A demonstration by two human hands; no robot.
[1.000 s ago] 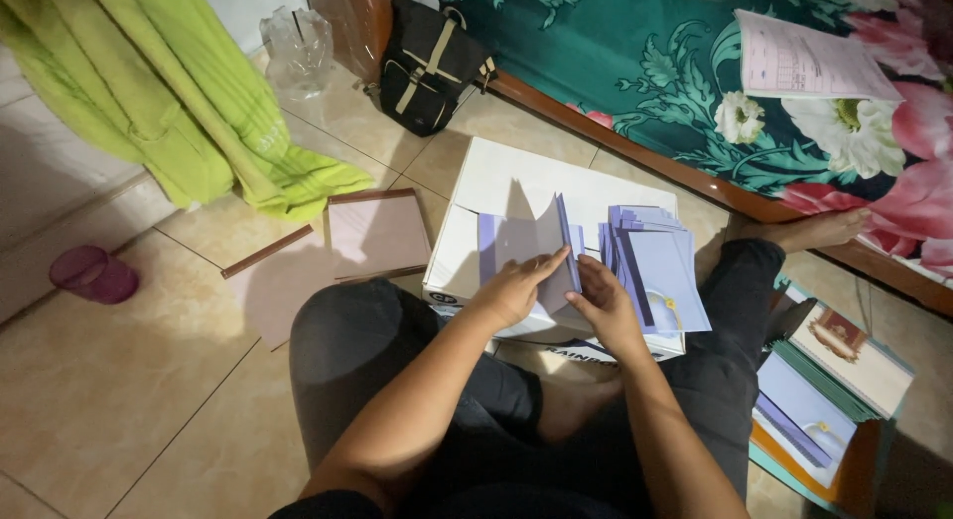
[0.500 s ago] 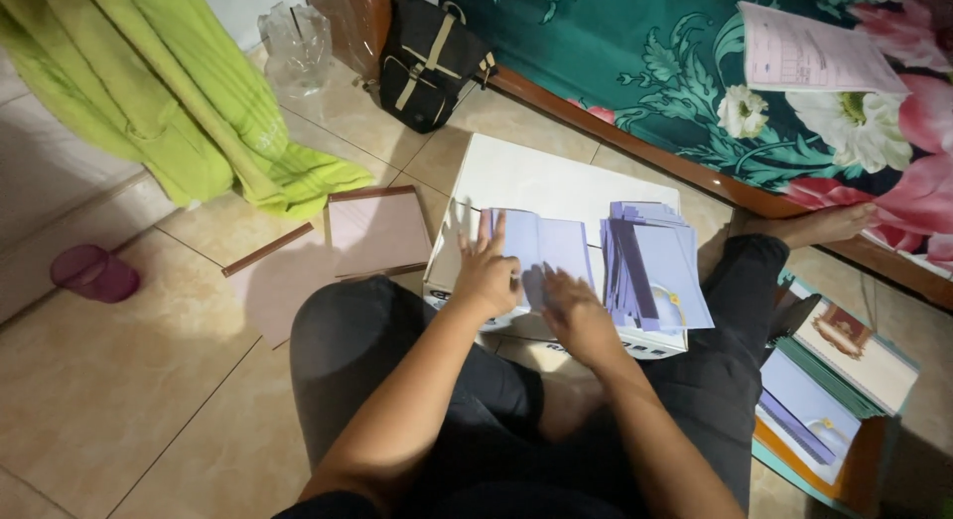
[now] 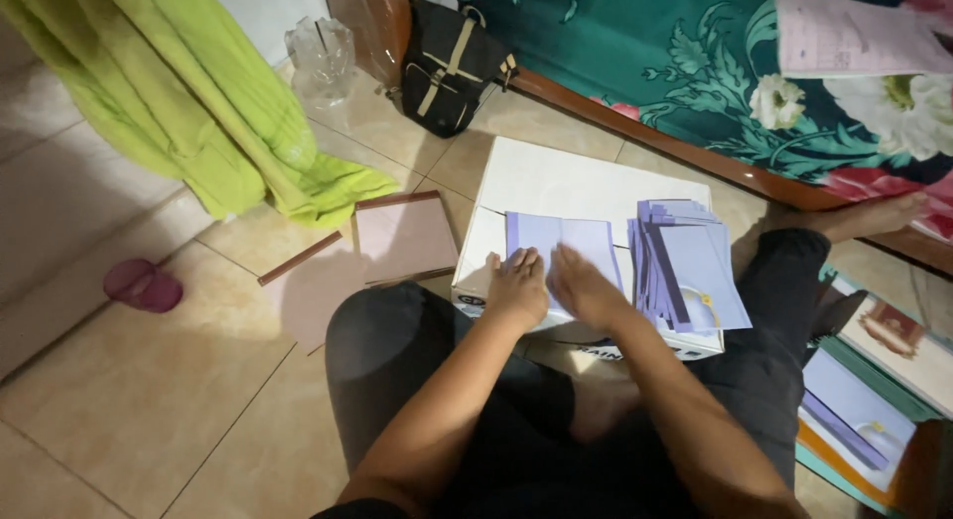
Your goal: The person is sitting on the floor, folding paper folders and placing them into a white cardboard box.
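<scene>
While flat: hands (image 3: 551, 286) on lilac sheet (image 3: 561, 243)

Home bedroom: floral bedspread (image 3: 695, 72), tiled floor (image 3: 129, 410)

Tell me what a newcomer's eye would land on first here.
Both hands, left hand and right hand, press flat on a pale purple sheet atop a white box at centre. Right of it lies a fanned stack of purple sheets. A bright green cloth hangs at upper left.

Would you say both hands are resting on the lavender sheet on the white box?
Yes, the left hand and right hand lie flat, side by side, on the lavender sheet atop the white box.
</scene>
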